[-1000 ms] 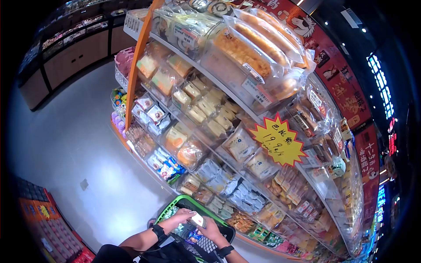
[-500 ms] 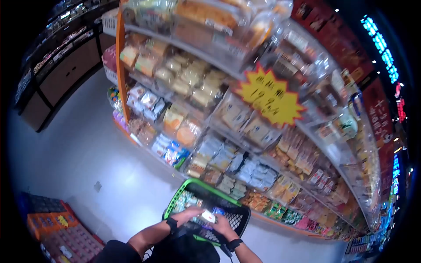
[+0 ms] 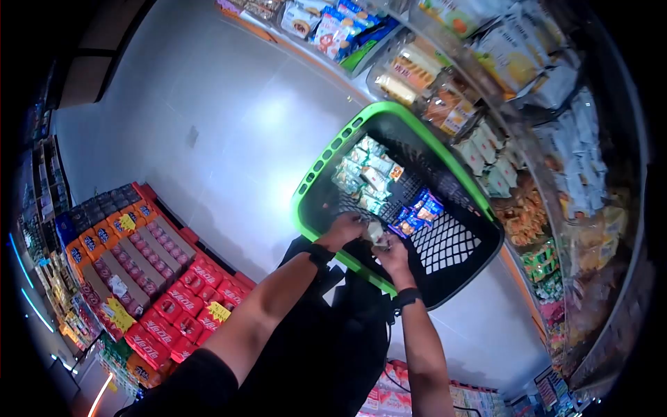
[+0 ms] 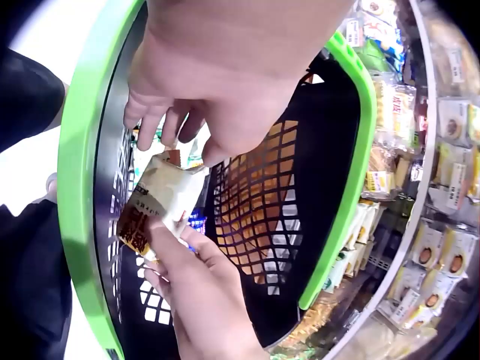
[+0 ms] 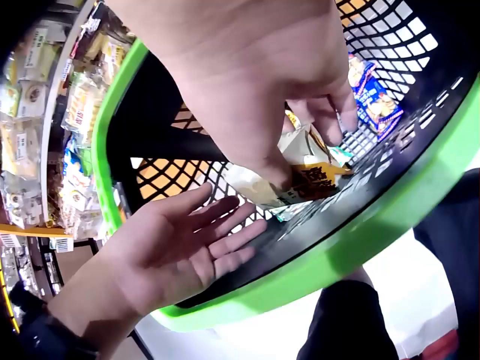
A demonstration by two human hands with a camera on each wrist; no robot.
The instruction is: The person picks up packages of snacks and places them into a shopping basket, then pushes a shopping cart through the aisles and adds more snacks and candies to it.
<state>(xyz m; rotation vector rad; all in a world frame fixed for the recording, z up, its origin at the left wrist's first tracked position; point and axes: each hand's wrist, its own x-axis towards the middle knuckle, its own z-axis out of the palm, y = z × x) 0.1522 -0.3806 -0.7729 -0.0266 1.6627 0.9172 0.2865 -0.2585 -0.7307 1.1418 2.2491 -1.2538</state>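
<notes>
My right hand (image 3: 394,256) pinches a small white-and-brown wrapped snack packet (image 4: 166,193) between thumb and fingers, inside the green-rimmed black shopping basket (image 3: 300,208). In the right wrist view my left hand (image 5: 180,251) is beside the packet with its fingers spread and nothing in its palm. From the left wrist view, the left fingertips hang close above the packet's upper end. Several green-and-white packets (image 3: 368,170) lie in the basket near its far-left corner. Blue packets (image 3: 420,212) lie on the mesh bottom, just beyond the right hand.
Shelves of bagged bread and snacks (image 3: 511,59) run along the right, close to the basket's rim. Left of me stand stacked red drink packs (image 3: 180,306) with yellow price stars. Grey floor (image 3: 229,125) stretches between them.
The head view has swung down to the basket. Both hands were on the packet earlier; now it is lower, in the basket, held by the right hand, with the left fingers spread.
</notes>
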